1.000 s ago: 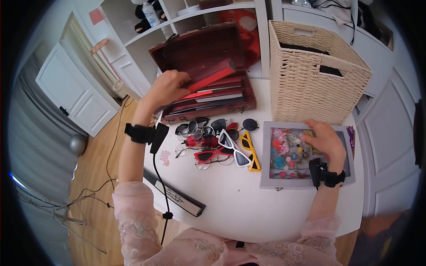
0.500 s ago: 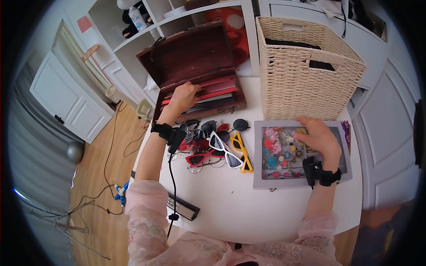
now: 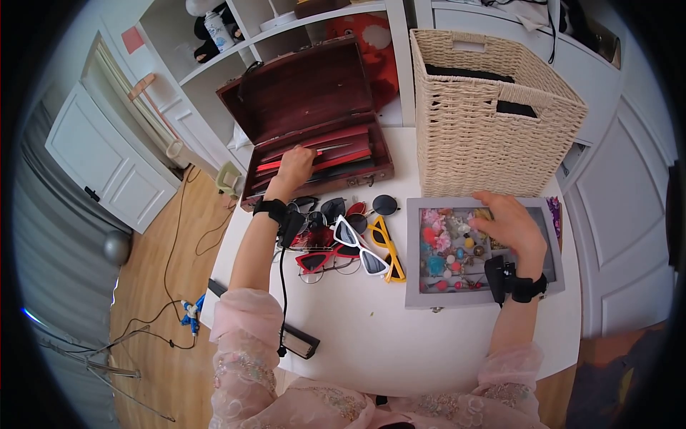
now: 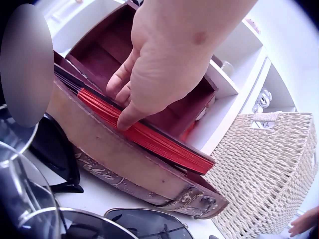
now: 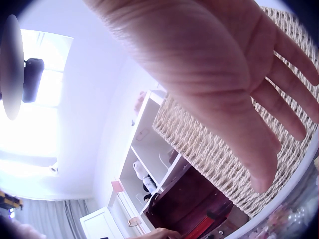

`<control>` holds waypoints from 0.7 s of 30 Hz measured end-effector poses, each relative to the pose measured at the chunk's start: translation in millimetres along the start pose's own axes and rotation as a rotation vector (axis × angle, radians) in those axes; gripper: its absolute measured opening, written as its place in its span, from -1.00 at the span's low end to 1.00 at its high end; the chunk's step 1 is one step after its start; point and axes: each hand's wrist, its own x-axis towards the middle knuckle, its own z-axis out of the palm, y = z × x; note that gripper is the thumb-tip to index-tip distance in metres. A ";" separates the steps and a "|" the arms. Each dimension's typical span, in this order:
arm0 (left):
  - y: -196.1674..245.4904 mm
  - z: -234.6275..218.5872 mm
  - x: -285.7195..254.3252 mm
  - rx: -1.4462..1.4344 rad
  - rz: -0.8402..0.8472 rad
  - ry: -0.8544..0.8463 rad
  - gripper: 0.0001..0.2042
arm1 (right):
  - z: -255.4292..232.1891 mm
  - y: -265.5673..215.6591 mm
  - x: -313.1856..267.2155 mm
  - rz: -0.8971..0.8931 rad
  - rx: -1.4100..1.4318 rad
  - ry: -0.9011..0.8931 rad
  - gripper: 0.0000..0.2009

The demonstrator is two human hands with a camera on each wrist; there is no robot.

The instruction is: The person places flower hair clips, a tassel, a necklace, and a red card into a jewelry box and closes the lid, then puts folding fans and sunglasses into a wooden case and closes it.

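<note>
My left hand (image 3: 296,166) reaches into an open dark-red wooden case (image 3: 300,93). In the left wrist view its thumb and fingers pinch a thick book with red page edges (image 4: 149,140), which sits low in the case behind the front wall. Other red and dark flat items stand beside it there. On the right, my right hand (image 3: 511,225) lies over a grey jewellery box (image 3: 414,257) with a clear lid, its fingers (image 5: 286,117) straight and spread. Colourful trinkets (image 3: 450,250) show through that lid.
A pile of glasses, including white sunglasses (image 3: 363,248) and yellow sunglasses (image 3: 386,247), lies in front of the case. A tall woven basket (image 3: 486,136) stands behind the jewellery box. Near the table's left front lies a black-edged flat object (image 3: 300,343).
My left hand has lowered the red-edged book from above the case down into it. The right hand stays over the jewellery box. The head view has shifted slightly.
</note>
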 end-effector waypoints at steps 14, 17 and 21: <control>-7.5 20.7 7.1 -0.031 0.003 -0.032 -0.75 | 0.4 -0.5 0.4 0.030 -0.005 -0.017 -0.57; -12.9 16.3 8.0 -0.147 -0.006 -0.111 -0.72 | 1.1 1.4 1.2 0.032 -0.015 -0.015 -0.57; -26.9 29.1 14.5 -0.314 -0.006 -0.200 -0.67 | 2.4 1.8 0.5 0.027 -0.023 -0.008 -0.56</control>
